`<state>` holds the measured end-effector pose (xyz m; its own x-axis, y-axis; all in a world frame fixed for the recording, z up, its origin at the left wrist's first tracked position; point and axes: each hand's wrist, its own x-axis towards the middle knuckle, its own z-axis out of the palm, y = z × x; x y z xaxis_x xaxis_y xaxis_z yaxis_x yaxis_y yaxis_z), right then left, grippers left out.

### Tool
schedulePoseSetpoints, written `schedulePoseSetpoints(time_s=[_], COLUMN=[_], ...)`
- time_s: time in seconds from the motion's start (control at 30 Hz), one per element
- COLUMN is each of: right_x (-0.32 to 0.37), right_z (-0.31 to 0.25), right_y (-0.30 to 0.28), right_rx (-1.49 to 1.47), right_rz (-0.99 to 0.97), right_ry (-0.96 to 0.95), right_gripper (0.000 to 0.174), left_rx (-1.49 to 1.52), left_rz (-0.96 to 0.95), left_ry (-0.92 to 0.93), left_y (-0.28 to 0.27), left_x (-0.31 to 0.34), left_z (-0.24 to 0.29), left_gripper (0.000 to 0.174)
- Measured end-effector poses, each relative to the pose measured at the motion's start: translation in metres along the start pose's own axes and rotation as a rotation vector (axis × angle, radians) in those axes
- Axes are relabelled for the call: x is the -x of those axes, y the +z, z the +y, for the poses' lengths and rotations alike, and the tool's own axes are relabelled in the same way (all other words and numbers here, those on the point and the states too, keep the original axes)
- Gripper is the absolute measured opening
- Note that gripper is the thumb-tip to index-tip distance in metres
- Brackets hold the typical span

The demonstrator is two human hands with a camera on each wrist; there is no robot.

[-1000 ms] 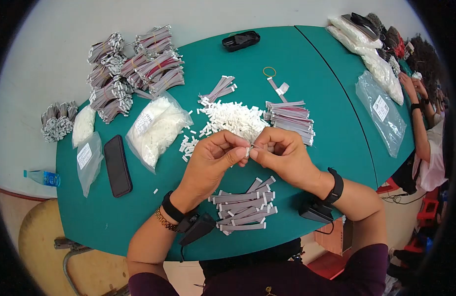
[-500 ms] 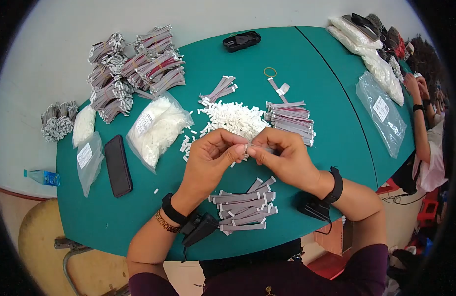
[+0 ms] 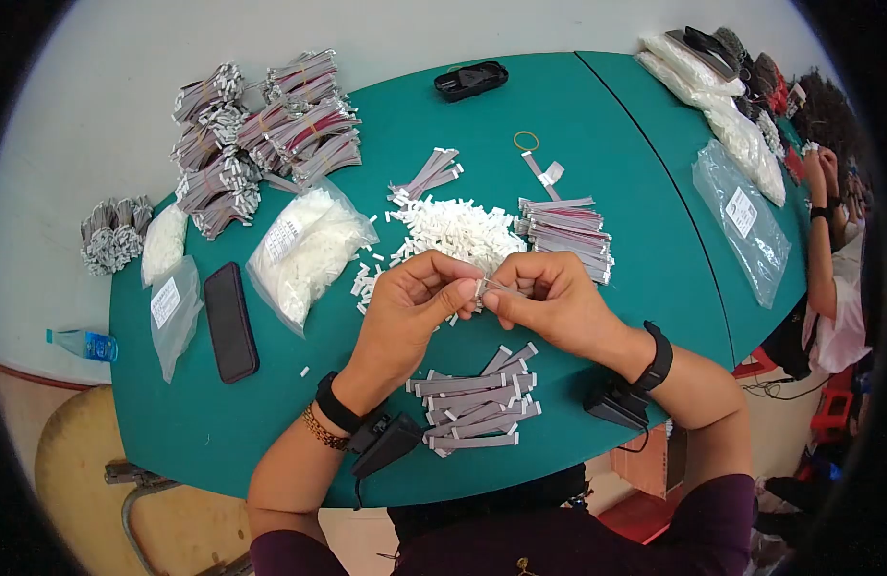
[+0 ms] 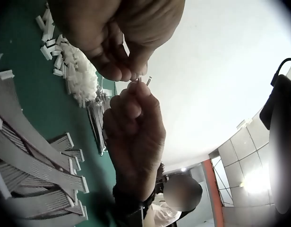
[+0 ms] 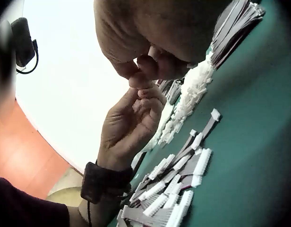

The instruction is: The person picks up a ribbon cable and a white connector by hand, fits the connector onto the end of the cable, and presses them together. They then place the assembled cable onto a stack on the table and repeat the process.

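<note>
Both hands meet above the green table [image 3: 635,192], just in front of a pile of small white connectors [image 3: 458,230]. My left hand [image 3: 467,288] pinches a small white connector [image 3: 480,287] at its fingertips. My right hand [image 3: 496,294] pinches the end of a thin grey ribbon cable against that connector; most of the cable is hidden inside the fist. In the left wrist view the fingertips of the left hand [image 4: 131,71] and the right hand [image 4: 138,90] touch around the connector [image 4: 144,80]. The right wrist view shows the right hand [image 5: 145,66] above the left hand [image 5: 133,118].
Grey cables with white ends [image 3: 472,403] lie near the front edge. A stack of ribbon cables [image 3: 568,230] sits at the right of the pile. Bags of white parts [image 3: 304,250], a black phone [image 3: 230,322] and cable bundles [image 3: 261,134] lie left. Another person [image 3: 827,240] sits far right.
Both hands have stayed together on the connector and drifted slightly up, away from the front edge. The person at the far right has raised their hands.
</note>
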<state>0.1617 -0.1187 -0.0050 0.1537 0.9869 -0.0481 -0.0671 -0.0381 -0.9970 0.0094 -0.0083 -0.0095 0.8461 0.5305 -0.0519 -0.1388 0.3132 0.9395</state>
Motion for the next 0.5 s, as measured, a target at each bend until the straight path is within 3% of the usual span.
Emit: schedulePoseSetpoints(time_s=[0.17, 0.27, 0.37, 0.5], right_x=[-0.0003, 0.0026, -0.0001, -0.0006], right_z=[-0.0029, -0.0012, -0.0043, -0.0037], right_y=[-0.0024, 0.0038, -0.0026, -0.0002], right_rx=[-0.102, 0.04, -0.161, -0.003], right_rz=[-0.029, 0.047, -0.056, -0.004], right_ry=[0.088, -0.069, 0.115, -0.015], right_gripper=[0.014, 0.015, 0.014, 0.013], left_rx=[-0.075, -0.123, -0.174, -0.17], left_rz=[0.008, 0.016, 0.022, 0.018], left_ry=[0.044, 0.067, 0.099, 0.071], left_y=[0.001, 0.0027, 0.0051, 0.0013], left_x=[0.0, 0.0014, 0.0024, 0.0012], left_z=[-0.0022, -0.0009, 0.0003, -0.0013], left_gripper=[0.01, 0.01, 0.011, 0.011])
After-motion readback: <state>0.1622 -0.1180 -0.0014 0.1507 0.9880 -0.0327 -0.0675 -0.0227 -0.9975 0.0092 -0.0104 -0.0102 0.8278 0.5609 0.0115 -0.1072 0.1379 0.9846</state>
